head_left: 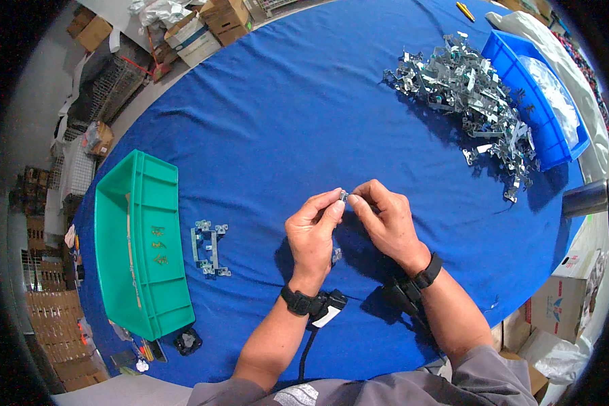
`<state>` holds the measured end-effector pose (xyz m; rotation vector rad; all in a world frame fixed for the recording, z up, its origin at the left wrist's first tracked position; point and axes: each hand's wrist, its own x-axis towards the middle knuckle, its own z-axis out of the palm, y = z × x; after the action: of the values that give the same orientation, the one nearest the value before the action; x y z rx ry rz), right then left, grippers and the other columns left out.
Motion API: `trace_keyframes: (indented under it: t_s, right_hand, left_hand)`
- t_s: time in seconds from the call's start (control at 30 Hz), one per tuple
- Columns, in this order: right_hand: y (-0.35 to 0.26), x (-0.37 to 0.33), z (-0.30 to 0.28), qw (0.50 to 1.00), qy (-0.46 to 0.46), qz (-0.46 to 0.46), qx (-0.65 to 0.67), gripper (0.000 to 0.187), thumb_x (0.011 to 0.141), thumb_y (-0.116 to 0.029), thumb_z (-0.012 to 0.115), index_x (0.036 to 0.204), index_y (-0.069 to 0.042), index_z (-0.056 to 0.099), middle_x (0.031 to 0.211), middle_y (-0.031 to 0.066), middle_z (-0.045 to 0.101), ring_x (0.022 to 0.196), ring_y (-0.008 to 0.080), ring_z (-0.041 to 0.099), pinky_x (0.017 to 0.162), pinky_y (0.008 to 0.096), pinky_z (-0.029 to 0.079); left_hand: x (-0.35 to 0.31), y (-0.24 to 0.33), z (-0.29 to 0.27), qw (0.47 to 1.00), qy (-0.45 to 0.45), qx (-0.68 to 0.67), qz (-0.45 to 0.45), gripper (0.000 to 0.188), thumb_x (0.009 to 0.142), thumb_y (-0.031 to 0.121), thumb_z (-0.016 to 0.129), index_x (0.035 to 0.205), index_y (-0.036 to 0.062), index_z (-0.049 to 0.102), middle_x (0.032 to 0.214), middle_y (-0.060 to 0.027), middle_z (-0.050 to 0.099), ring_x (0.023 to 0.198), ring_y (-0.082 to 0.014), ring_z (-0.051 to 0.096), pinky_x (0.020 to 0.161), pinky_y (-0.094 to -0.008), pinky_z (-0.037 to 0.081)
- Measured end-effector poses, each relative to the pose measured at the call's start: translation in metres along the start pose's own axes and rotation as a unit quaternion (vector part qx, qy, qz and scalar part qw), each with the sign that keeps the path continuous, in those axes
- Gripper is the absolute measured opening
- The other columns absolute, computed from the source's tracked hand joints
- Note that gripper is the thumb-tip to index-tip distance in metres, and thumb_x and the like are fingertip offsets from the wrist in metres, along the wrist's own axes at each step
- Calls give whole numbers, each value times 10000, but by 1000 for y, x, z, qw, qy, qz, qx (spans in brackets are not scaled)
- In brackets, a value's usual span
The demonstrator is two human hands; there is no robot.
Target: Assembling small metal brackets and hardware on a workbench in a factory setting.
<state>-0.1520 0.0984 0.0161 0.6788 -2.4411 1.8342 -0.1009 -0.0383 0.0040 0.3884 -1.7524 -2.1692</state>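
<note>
Both of my hands meet near the middle of the blue-covered table, fingers closed in a pinch. My left hand (309, 237) grips a small silvery metal bracket (344, 196), mostly hidden by the fingers. A further bit of metal shows below the left palm; whether it is the same piece I cannot tell. Thumb and fingertips of my right hand (389, 220) pinch the bracket's upper end. To the left, a few similar metal brackets (214, 249) lie together beside a green plastic bin (164, 254).
At the far right a large heap of metal brackets (463, 84) lies against a blue plastic bin (548, 101) holding white plastic. A yellow pen-like tool (465, 11) rests at the far edge. A small black object (187, 341) sits by the green bin. Cartons (224, 20) stand beyond the table.
</note>
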Motion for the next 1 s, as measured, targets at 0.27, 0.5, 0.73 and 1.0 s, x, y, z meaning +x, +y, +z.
trace_keyframes:
  t_s: [0.27, 0.5, 0.73, 1.0]
  right_hand:
    - [-1, 1, 4, 1000, 25, -3, 14, 166, 935, -149, 626, 866, 2, 626, 618, 144, 596, 502, 228, 589, 473, 354, 423]
    - [2, -1, 0, 999, -1, 3, -46, 162, 941, -152, 619, 890, 1, 626, 641, 166, 608, 511, 265, 593, 484, 365, 432]
    - [-3, 1, 1, 999, 4, 37, -6, 172, 926, -166, 639, 924, 5, 619, 619, 136, 597, 513, 228, 590, 485, 359, 427]
    - [3, 0, -1, 1000, -13, -7, -23, 165, 911, -155, 644, 935, 6, 615, 655, 127, 616, 531, 218, 590, 498, 356, 431]
  left_hand:
    - [1, 0, 0, 1000, 5, -11, -1, 198, 869, 1, 683, 1065, -8, 713, 957, -72, 708, 793, -106, 634, 691, -234, 514]
    - [-1, 1, 0, 1000, -22, 12, -11, 202, 868, -4, 682, 1067, 2, 716, 964, -72, 707, 799, -106, 632, 694, -232, 510]
    - [-1, 2, 1, 1000, -2, 5, -3, 202, 868, -8, 682, 1068, -6, 712, 972, -76, 707, 789, -109, 631, 694, -236, 515]
    - [0, 1, 1, 1000, 0, 7, 3, 196, 869, -8, 682, 1063, -12, 710, 960, -80, 708, 778, -109, 630, 678, -232, 513]
